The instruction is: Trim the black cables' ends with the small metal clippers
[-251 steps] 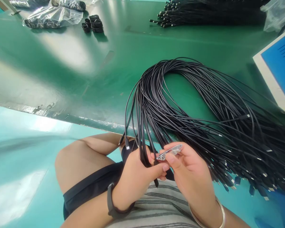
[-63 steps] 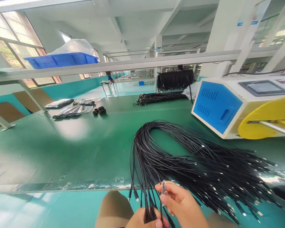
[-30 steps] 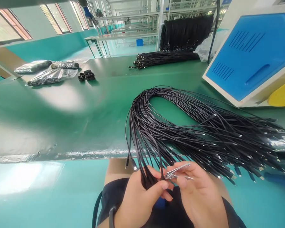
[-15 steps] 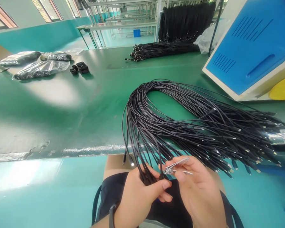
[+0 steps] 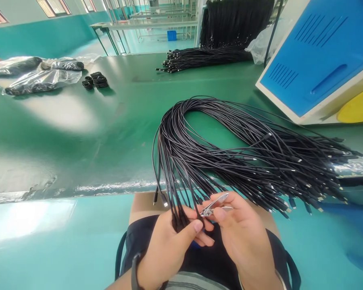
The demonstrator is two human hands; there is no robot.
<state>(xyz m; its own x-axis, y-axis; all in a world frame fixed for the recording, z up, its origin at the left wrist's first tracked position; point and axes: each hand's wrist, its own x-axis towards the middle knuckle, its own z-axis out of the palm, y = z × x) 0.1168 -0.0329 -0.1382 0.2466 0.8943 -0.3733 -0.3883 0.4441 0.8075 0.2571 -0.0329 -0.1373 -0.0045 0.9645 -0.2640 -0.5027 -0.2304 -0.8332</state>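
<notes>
My left hand (image 5: 172,237) is closed around the ends of several black cables (image 5: 179,217) that hang over the front edge of the bench. One cable stands apart from the rest between its thumb and fingers. In my right hand (image 5: 245,233) is a silver nail clipper (image 5: 214,206), pinched between thumb and fingers with its lever raised. The clipper's jaws are at that single cable, close above my left thumb. I cannot tell whether they touch it. The held cables belong to a large looped bundle of black cables (image 5: 199,149) lying on the bench, its connector ends spread out to the right.
The green bench (image 5: 63,149) carries plastic-wrapped bundles (image 5: 45,80) and small black coils (image 5: 97,80) at the back left. Another cable bundle (image 5: 205,58) lies at the back. A blue and white machine (image 5: 317,60) with a yellow part (image 5: 358,106) stands at the right.
Since half a second ago, the clipper's lever and body have come slightly closer together. Both hands remain at the same cable ends. The view, raised about two seconds ago, has tipped down again.
</notes>
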